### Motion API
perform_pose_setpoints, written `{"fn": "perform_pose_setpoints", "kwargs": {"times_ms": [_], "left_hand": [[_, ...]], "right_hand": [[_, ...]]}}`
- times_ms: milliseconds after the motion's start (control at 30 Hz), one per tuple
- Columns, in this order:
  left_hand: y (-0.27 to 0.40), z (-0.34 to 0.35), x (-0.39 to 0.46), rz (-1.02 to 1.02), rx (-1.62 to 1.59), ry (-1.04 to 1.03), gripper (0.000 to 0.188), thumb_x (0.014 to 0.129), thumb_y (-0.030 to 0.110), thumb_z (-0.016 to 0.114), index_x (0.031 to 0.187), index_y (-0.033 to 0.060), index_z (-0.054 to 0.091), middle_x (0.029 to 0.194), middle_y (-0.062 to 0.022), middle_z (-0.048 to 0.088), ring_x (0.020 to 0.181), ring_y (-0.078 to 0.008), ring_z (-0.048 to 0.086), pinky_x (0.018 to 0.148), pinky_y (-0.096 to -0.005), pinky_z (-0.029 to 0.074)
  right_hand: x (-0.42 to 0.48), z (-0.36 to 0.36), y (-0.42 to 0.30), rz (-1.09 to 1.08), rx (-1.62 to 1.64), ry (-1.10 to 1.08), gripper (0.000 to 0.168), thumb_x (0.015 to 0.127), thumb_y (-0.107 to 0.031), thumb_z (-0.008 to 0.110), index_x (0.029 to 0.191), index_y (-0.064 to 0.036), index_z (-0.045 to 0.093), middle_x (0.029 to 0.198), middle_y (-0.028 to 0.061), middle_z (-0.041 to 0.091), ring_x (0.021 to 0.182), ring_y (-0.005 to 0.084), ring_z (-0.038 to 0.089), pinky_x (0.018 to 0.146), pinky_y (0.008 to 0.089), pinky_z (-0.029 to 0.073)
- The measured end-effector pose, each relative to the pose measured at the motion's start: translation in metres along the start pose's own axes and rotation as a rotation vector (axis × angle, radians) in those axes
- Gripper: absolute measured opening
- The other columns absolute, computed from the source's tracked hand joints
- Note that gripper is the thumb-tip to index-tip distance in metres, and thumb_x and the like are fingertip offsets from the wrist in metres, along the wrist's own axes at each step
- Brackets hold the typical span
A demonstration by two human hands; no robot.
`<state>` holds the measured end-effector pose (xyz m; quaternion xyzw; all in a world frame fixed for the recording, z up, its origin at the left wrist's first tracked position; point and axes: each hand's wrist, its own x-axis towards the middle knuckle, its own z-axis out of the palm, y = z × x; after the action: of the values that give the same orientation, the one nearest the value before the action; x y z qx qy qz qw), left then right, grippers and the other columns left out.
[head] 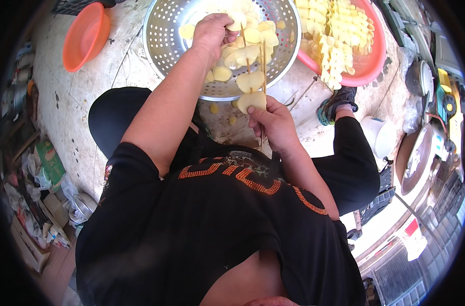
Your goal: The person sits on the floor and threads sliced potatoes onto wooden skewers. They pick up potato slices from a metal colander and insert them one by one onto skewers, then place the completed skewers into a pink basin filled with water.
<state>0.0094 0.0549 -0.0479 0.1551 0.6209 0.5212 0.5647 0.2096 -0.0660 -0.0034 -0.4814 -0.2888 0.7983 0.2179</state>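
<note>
My left hand (213,32) is over a metal colander (165,49), pinching a thin pale-yellow slice, apparently potato (237,21), near the tip of a wooden skewer (243,36). Several slices are threaded along that skewer. Its lower part is in my right hand (272,120), whose thumb presses on the lowest threaded slice (252,102). More thin skewers (264,65), without slices on their visible upper parts, stand in the same right hand. Loose slices (222,73) lie inside the colander. Some of them are hidden behind my left hand.
A pink-red basin (378,57) at upper right holds many skewered slices (333,57). An orange basin (81,44) stands at upper left. Small slice pieces (214,108) lie on the stained floor below the colander. To the right are a white bucket (378,135) and a large round pan (402,168).
</note>
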Motion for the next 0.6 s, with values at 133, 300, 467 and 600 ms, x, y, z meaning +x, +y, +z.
{"fn": "perform_pose_setpoints", "kwargs": {"times_ms": [133, 300, 467, 600], "left_hand": [[0.005, -0.003, -0.003, -0.003, 0.015, -0.006, 0.023, 0.085, 0.007, 0.055, 0.106, -0.0018, 0.051, 0.086, -0.0103, 0.06, 0.069, -0.0161, 0.061, 0.058, -0.0248, 0.051], [0.008, -0.005, -0.005, 0.029, -0.008, -0.002, 0.024, 0.085, 0.007, 0.055, 0.107, -0.0019, 0.05, 0.091, -0.0115, 0.059, 0.073, -0.0194, 0.063, 0.061, -0.0264, 0.053], [0.015, -0.008, -0.015, 0.057, -0.073, 0.005, 0.025, 0.085, 0.006, 0.054, 0.109, -0.0018, 0.05, 0.094, -0.012, 0.058, 0.076, -0.0226, 0.064, 0.063, -0.028, 0.054], [0.022, -0.013, -0.026, 0.099, -0.102, 0.026, 0.027, 0.084, 0.005, 0.055, 0.11, -0.0013, 0.05, 0.094, -0.0113, 0.058, 0.074, -0.0218, 0.063, 0.063, -0.0294, 0.054]], "right_hand": [[-0.001, -0.002, 0.002, -0.027, 0.133, -0.052, 0.014, 0.085, -0.008, 0.06, 0.097, -0.001, 0.062, 0.066, 0.0017, 0.057, 0.049, 0.006, 0.05, 0.041, 0.0181, 0.038], [-0.006, -0.001, 0.002, -0.033, 0.181, -0.068, 0.012, 0.084, -0.008, 0.061, 0.095, -0.002, 0.062, 0.063, 0.0018, 0.057, 0.045, 0.0064, 0.047, 0.039, 0.0181, 0.037], [-0.011, 0.003, 0.003, -0.032, 0.173, -0.027, 0.011, 0.083, -0.008, 0.062, 0.092, -0.002, 0.062, 0.06, 0.0026, 0.056, 0.041, 0.0069, 0.045, 0.038, 0.0183, 0.035], [-0.017, 0.001, 0.004, -0.027, 0.141, -0.059, 0.009, 0.083, -0.007, 0.063, 0.09, -0.002, 0.062, 0.059, 0.0029, 0.056, 0.04, 0.0073, 0.044, 0.037, 0.0189, 0.035]]}}
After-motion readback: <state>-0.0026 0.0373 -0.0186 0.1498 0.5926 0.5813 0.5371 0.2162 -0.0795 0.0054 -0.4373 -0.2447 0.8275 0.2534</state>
